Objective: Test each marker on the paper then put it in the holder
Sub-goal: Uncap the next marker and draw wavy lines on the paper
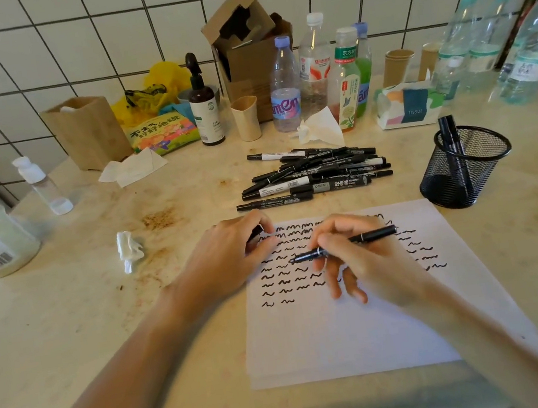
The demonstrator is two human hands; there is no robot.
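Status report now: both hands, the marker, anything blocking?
Right hand grips marker, tip at paper. Left hand on paper edge, holding something dark, likely the cap. Path to mesh holder clear.

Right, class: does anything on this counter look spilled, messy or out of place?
Yes. Brownish powder or stain is smeared on the counter left of the marker pile, with a crumpled tissue lying near it. A cardboard box at the back stands torn open.
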